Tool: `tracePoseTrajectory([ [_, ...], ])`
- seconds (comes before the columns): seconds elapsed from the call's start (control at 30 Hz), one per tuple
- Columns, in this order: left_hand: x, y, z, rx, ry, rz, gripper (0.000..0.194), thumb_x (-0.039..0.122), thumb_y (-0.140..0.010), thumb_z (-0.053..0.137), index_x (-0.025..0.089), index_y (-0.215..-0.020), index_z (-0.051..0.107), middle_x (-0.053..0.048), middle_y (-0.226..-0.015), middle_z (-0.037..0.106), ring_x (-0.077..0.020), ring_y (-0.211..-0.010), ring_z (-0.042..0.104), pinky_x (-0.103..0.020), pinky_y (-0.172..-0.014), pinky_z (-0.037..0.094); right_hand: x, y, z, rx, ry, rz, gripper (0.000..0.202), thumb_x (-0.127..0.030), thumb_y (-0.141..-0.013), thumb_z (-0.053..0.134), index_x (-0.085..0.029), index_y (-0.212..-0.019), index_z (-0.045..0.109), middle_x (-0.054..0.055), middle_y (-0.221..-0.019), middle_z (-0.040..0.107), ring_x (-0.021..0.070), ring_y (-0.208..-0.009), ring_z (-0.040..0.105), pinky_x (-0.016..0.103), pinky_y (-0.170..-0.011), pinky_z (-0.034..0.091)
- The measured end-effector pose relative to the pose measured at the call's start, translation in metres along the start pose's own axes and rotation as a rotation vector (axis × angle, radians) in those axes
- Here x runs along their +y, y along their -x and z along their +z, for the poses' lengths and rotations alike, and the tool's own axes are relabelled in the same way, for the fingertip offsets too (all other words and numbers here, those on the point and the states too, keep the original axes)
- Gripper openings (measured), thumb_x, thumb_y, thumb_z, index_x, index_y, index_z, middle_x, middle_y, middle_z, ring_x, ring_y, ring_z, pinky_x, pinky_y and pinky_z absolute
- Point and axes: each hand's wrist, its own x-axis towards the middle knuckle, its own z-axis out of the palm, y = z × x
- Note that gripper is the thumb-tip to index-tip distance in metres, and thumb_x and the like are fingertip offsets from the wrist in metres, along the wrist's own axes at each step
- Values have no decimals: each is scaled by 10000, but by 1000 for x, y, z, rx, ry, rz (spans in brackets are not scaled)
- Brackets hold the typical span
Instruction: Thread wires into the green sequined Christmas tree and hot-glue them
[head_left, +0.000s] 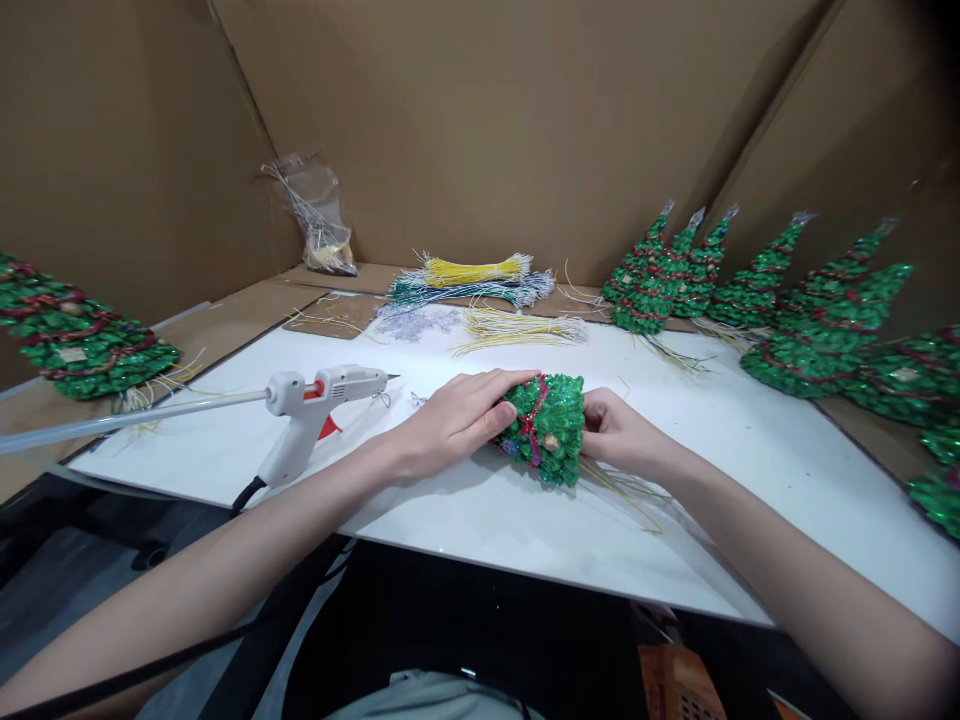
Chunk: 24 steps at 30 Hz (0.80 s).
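Observation:
A small green tinsel Christmas tree (559, 420) with red garland and small ornaments lies on its side on the white board (450, 510). My left hand (469, 415) wraps over its narrow end, thumb on the front, hiding the tip. At the wide base, my right hand (611, 430) has its fingers curled against the underside, and what they pinch there is hidden. Thin yellow and white wires (630, 495) trail from the base under my right wrist. To the left of my left hand stands a white glue gun (304, 420) with a red trigger and a long glue stick.
Several finished-looking trees (817, 320) stand along the right side; another tree (90, 340) leans at the left. Bundles of yellow wire (476, 270) and green-white wire (450, 292) lie at the back, near a clear plastic bag (319, 215). Cardboard walls (480, 120) enclose the table.

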Motion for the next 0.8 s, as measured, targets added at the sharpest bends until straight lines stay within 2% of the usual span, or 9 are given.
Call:
tracePoseTrajectory([
  [0.53, 5, -1, 1, -13, -58, -39, 480, 437, -1041, 240, 227, -1451, 374, -54, -1465, 492, -226, -1322, 459, -363, -1091, 321, -2, 0, 2, 8, -33, 17, 361, -467, -648, 793, -139, -612, 647, 10, -574, 571, 159, -613, 526, 267, -558, 440],
  [0.8, 7, -1, -1, -33, -61, -47, 484, 427, -1043, 239, 210, -1458, 360, -61, -1469, 483, -215, -1318, 449, -356, -1088, 311, -2, 0, 2, 5, -49, 29, 377, -475, -627, 801, -141, -588, 631, 3, -572, 574, 137, -582, 497, 254, -536, 422],
])
